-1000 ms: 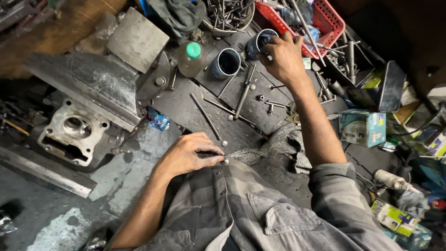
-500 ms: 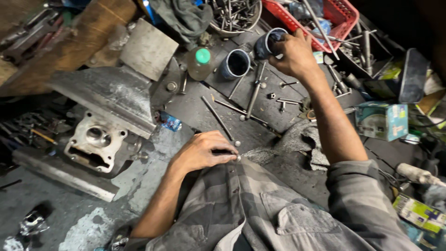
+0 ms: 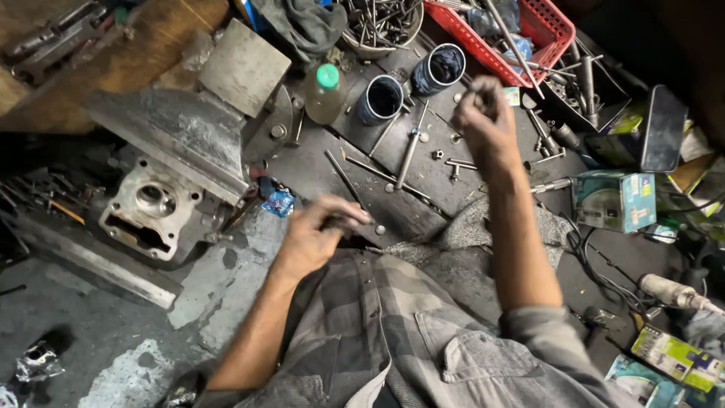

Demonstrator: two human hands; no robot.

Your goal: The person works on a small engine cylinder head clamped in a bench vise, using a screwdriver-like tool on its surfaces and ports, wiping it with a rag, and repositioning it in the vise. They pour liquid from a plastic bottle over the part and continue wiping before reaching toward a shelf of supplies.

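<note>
Above the cluttered dark surface (image 3: 302, 177), the right hand (image 3: 483, 121) pinches a small blurred metal piece (image 3: 483, 91) near two dark cups (image 3: 380, 99); the left hand (image 3: 321, 234) curls around something hidden.

Teal-white carton (image 3: 613, 199) at right (lying flat); green-yellow packets (image 3: 676, 355) at lower right.

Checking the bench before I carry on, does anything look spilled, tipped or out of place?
Two dark cylindrical cans lie tipped on their sides, mouths open, among loose bolts and rods scattered over the dark bench. No spill shows from them.
</note>
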